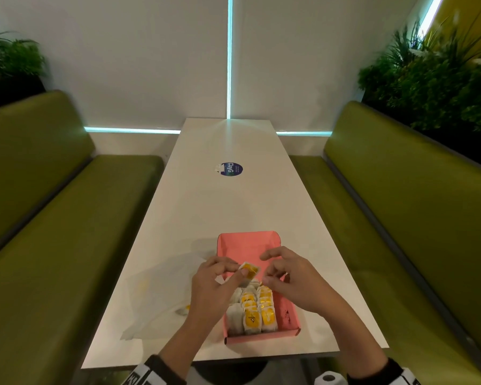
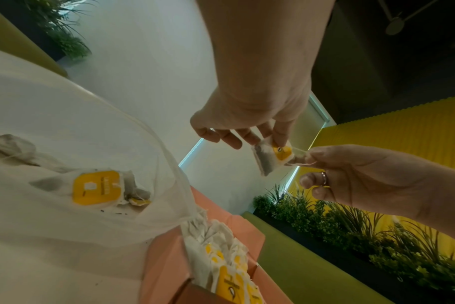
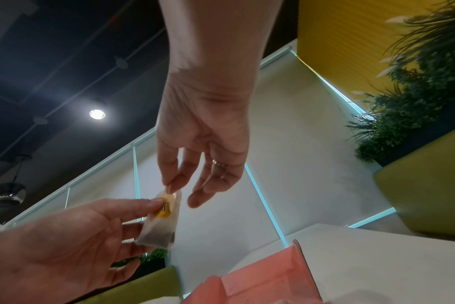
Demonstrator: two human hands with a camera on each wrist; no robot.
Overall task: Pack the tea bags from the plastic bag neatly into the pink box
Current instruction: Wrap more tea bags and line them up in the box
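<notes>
Pinching one tea bag [image 1: 249,270] between both grips [image 1: 211,284] [image 1: 292,282] above pink box [image 1: 289,318].

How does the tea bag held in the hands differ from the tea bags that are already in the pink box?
The held tea bag is up in the air above the box, pinched by the left hand and touched at its edge by the right hand; the packed tea bags sit inside the box. The held one is single and tilted; the packed ones stand close together in rows. All have white paper and a yellow tag.
</notes>
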